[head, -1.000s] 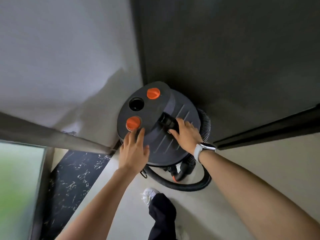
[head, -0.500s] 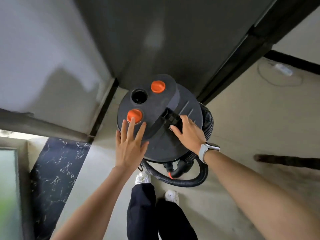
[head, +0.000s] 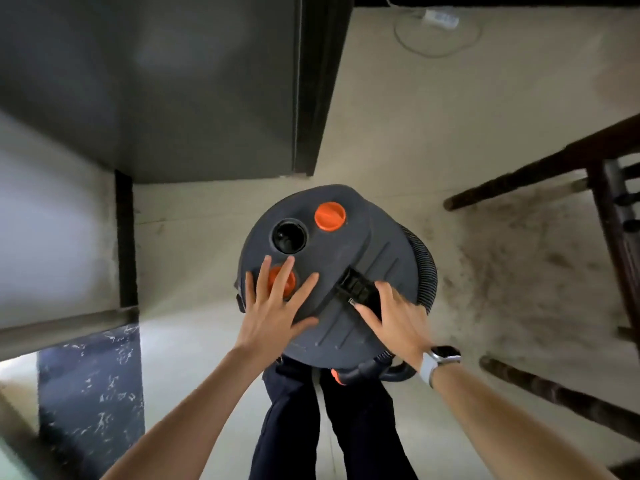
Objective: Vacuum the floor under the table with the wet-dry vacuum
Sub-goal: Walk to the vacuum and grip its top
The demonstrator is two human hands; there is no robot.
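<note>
Round dark-grey plastic wet-dry vacuum [head: 349,271] sits mid-frame on the beige floor [head: 398,133]. Our left hand [head: 273,310] lies flat, fingers spread over an orange cap [head: 282,280]; right hand [head: 398,317], fingers straight, touches the black handle [head: 355,289]. Dark wooden legs [head: 519,183] at right.

A: Position of the vacuum [head: 346,271]?

B: On the floor [head: 398,133], directly in front of the person's legs [head: 332,427]. Hose [head: 424,265] wraps its right side.

A: Hands?

B: Left hand [head: 273,313] flat on the lid's left part, fingers [head: 277,282] over a cap [head: 282,280]. Right hand [head: 398,320] at the handle [head: 356,289], right of centre.

A: Surroundings?

B: Wall panel [head: 156,81] behind and left; wooden frame [head: 588,161] to the right; power strip [head: 440,17] far behind.
</note>
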